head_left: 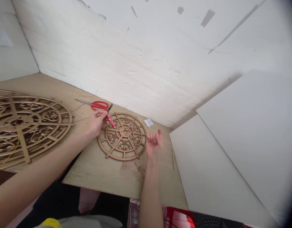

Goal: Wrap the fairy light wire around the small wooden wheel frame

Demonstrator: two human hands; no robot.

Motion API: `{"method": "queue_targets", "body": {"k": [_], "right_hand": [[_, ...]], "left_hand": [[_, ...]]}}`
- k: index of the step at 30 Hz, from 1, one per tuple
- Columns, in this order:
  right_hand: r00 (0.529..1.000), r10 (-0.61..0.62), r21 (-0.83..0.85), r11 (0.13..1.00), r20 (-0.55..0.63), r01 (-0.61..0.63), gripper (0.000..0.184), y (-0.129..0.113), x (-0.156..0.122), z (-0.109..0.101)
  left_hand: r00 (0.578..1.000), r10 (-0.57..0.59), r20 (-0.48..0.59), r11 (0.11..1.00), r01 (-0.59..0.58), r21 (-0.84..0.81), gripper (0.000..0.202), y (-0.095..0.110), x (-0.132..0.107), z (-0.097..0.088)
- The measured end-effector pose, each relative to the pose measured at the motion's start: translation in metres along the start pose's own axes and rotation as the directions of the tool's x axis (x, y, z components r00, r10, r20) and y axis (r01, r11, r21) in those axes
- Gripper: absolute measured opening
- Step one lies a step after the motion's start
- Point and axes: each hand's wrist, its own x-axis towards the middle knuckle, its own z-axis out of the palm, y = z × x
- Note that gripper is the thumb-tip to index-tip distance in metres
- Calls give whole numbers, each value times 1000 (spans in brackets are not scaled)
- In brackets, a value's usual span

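Note:
My left hand [98, 122] is closed around a slim red tube [110, 120] with a dark narrow tip. That tip points down over the left part of a small brown openwork wheel [125, 132], which lies flat with rings, spokes and scrollwork. At the wheel's right rim is my right hand [154, 142], slightly blurred. Its fingers are curled in and the thumb side points up; I see nothing in it. Just behind my left hand lie red-handled scissors [99, 105], their blades pointing left.
A larger layered openwork wheel [24, 124] with thin wires fills the table's left side. A small silvery packet [148, 122] lies near the wall. White boards [222, 158] lean at the right, beside a thin stick [173, 159]. The wooden tabletop [96, 172] ends close to my body.

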Motion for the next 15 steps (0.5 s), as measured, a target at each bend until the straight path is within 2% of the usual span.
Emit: {"method": "queue_targets", "body": {"k": [2,7,11,14,15], "right_hand": [[999,-20,35,999,32,19,18,-6,-3,3],[998,-33,144,989,50,26,36,-16,-6,7],[993,72,115,990,91,-82,28,-10,-6,13],[976,164,80,981,142,-176,15,1,-11,27],[963,200,80,973,180,-217,16,5,-14,33]], "left_hand": [[1000,0,7,1000,0,7,16,-1,0,0],[999,26,32,1000,-26,7,17,-3,1,-3],[998,46,41,998,-48,28,21,-1,0,-3],[999,30,38,999,-31,24,25,-1,-1,-3],[999,23,37,1000,-24,18,26,-1,-2,-3]]}}
